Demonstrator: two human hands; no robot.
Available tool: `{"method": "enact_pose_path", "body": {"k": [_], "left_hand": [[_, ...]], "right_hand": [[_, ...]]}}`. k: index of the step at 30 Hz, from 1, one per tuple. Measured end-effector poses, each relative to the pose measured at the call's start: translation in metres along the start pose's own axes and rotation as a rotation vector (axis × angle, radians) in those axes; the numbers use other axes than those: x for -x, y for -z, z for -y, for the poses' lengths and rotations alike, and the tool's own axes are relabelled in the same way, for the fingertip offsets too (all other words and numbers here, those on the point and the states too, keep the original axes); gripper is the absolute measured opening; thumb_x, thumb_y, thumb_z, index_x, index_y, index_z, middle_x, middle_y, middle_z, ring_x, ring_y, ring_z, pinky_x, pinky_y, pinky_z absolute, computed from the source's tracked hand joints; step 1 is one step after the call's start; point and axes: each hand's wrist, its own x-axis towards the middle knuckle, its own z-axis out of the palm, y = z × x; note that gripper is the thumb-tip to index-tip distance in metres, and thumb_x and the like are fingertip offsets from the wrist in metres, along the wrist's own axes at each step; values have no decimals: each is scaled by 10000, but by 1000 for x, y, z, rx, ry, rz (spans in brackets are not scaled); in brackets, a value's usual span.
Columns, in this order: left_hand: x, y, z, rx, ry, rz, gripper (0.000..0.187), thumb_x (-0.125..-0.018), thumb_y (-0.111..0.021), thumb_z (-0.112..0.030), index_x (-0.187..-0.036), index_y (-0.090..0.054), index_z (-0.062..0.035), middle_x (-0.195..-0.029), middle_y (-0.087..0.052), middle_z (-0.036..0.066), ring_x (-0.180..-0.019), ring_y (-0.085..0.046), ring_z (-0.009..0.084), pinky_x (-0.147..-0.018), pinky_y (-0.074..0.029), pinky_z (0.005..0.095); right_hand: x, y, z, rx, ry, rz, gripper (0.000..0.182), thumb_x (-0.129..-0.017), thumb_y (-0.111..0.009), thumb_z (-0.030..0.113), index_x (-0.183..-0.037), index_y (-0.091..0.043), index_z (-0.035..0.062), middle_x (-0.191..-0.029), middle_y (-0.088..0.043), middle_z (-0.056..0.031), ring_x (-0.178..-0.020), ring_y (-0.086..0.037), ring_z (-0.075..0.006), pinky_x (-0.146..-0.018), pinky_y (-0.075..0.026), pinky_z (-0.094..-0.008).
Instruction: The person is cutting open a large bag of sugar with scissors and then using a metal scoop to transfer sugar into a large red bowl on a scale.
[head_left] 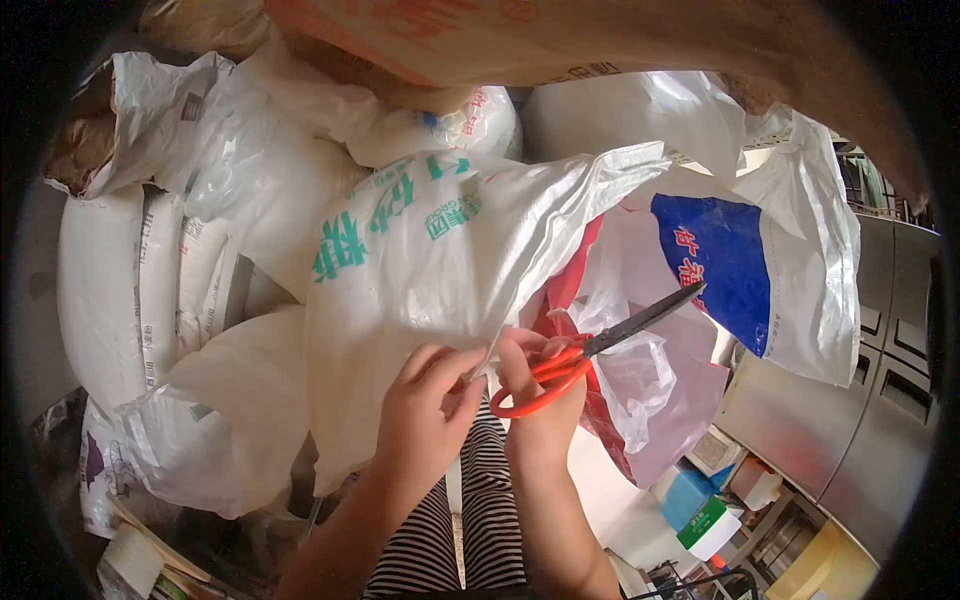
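My right hand (542, 425) is closed around the orange handles of a pair of scissors (645, 318), whose dark blades point up and to the right, together. Its thumb and fingertips are close to the edge of a white woven sack (400, 290) with green lettering. At that same edge, my left hand (428, 390) pinches the sack between thumb and fingers. Just behind the scissors lie a crumpled clear plastic bag (640, 380) and a red strip (578, 270) of packaging.
Full white sacks (100, 280) are stacked on the left. A brown sack (560, 40) hangs across the top. To the right are a white sack with a blue panel (712, 270), grey cabinets (880, 400) and a green-and-white box (708, 527). Striped trousers (490, 520) show below.
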Motion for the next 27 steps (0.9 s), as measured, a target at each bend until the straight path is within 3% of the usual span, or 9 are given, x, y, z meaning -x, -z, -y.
{"method": "enact_pose_path", "body": {"k": [3, 6, 11, 14, 15, 19, 23, 24, 27], "left_hand": [[-1, 0, 2, 33, 25, -30, 241, -782, -650, 22, -1021, -629, -6, -895, -597, 119, -737, -630, 203, -638, -529, 301], [-1, 0, 3, 65, 38, -48, 239, -782, -637, 34, -1017, -628, -3, -874, -596, 118, -715, -622, 195, -630, -511, 293], [0, -1, 9, 61, 6, -39, 235, -774, -627, 49, -1004, -630, 2, -846, -593, 109, -664, -595, 188, -619, -481, 286], [-2, 3, 9, 64, 59, -66, 220, -776, -625, 44, -992, -633, 3, -840, -593, 101, -658, -589, 187, -624, -481, 290], [-2, 4, 8, 82, 82, -42, 221, -787, -609, 52, -1003, -633, 12, -856, -594, 103, -696, -592, 179, -651, -482, 281], [0, 1, 4, 115, 65, 3, 227, -811, -590, 46, -1030, -637, 7, -914, -594, 114, -762, -605, 198, -681, -497, 281], [7, -9, 11, 70, -58, 29, 244, -824, -595, 37, -1060, -636, -11, -978, -586, 136, -825, -628, 236, -690, -518, 293], [6, -9, 12, 71, -89, 35, 248, -823, -597, 37, -1063, -634, -11, -982, -586, 137, -831, -631, 237, -690, -521, 296], [0, -3, 8, 149, 91, 54, 306, -800, -638, 43, -1103, -614, -2, -973, -612, 118, -848, -635, 196, -730, -521, 287]], "right_hand": [[0, -8, -1, -68, 53, -2, 237, -829, -677, 37, -1017, -538, 2, -876, -616, -59, -671, -520, -63, -580, -431, -198], [-4, -7, -11, 153, 137, 38, 238, -831, -656, 5, -1030, -524, 16, -905, -630, -65, -686, -523, -70, -613, -440, -212], [-7, -4, -18, 353, 275, 70, 257, -781, -566, -63, -1015, -467, -28, -968, -601, -130, -804, -598, -159, -728, -487, -274], [-17, 12, -34, 473, 413, -9, 277, -775, -525, -89, -1037, -455, -31, -989, -584, -122, -825, -594, -150, -743, -488, -274], [-10, 12, -14, 111, 66, 16, 264, -810, -543, -74, -1050, -450, -19, -976, -584, -103, -860, -589, -143, -769, -488, -272], [-9, 14, -2, -29, 54, 7, 220, -863, -610, -5, -1001, -440, 8, -943, -575, -91, -831, -580, -120, -721, -494, -242], [-7, 5, 7, 173, -158, 82, 196, -859, -627, 7, -910, -441, 42, -842, -573, -38, -740, -550, -89, -651, -467, -230], [-9, 6, 4, 100, -125, 78, 197, -857, -633, 8, -905, -446, 48, -826, -567, -28, -720, -540, -82, -631, -455, -225], [-14, 12, -8, -130, -122, 76, 211, -839, -670, 23, -908, -478, 77, -774, -540, 9, -640, -502, -67, -554, -406, -218]]}}
